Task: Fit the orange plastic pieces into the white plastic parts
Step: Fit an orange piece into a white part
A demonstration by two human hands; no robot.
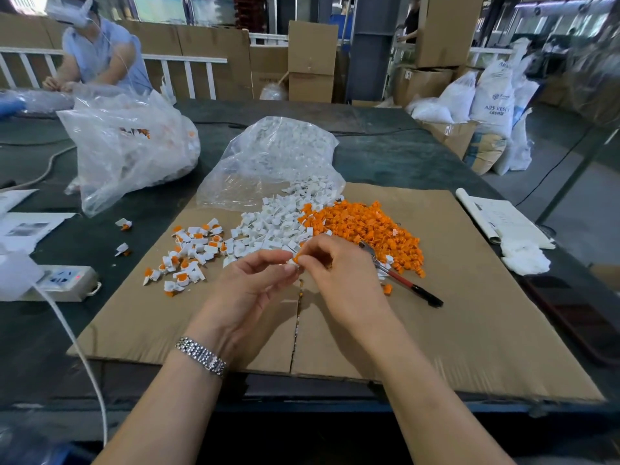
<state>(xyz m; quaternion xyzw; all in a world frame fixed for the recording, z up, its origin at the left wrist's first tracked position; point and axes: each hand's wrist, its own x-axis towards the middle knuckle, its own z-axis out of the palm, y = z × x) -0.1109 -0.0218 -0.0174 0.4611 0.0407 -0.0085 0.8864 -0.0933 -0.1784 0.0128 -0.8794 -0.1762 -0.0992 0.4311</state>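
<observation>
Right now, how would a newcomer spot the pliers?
Find the cardboard sheet on the dark table. At the near right edge of the orange pile lie the pliers: the only metal tool there, with red and black handles pointing away from the pile.

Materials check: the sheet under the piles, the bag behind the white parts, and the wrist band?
Sheet: brown corrugated cardboard, matte, with a split seam and a taped glossy front edge. Bag: thin clear plastic film, crinkled with shiny highlights, the white parts visible through it. Wrist band on the left hand: looks like polished metal links, silvery and reflective; could be plated.
</observation>
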